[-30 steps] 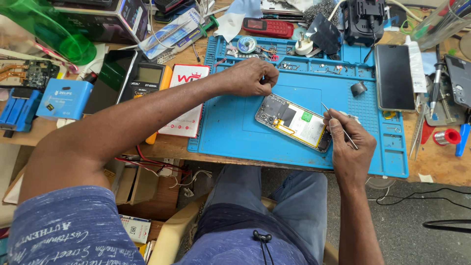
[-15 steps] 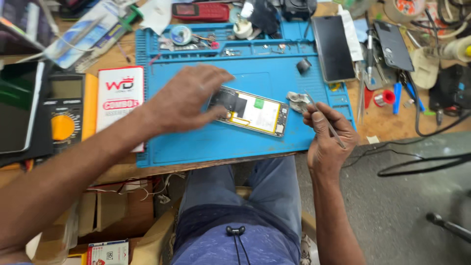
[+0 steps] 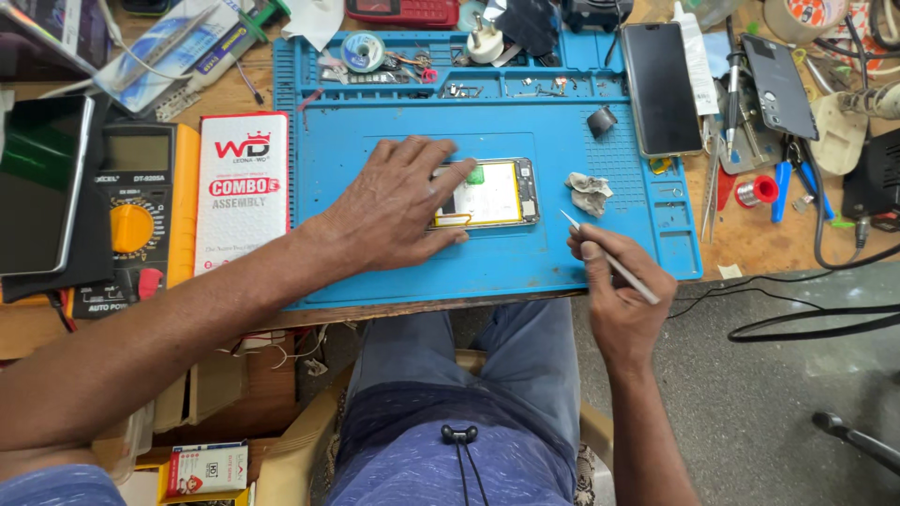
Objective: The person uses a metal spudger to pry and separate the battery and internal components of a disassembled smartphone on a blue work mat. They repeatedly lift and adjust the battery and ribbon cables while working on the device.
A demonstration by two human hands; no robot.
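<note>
An opened phone [image 3: 492, 192], its back off and its yellowish insides showing, lies on the blue repair mat [image 3: 525, 262]. My left hand [image 3: 398, 201] lies flat on the phone's left end and holds it down. My right hand [image 3: 619, 290] is to the right of the phone, closed on slim metal tweezers [image 3: 609, 258] whose tip points up-left toward the phone without touching it. A crumpled grey wipe [image 3: 589, 192] lies on the mat between the phone and the tweezers' tip.
A yellow multimeter [image 3: 131, 220] and a red-and-white box [image 3: 242, 192] sit left of the mat. Two dark phones [image 3: 661, 89] [image 3: 778, 84], pliers and small tools lie to the right. Screws and small parts fill the mat's top trays [image 3: 450, 70]. Cables [image 3: 806, 328] trail over the floor.
The wipe left my right hand and now lies on the mat. My right hand pulled back toward the mat's front edge with the tweezers. My left hand stays on the phone.
</note>
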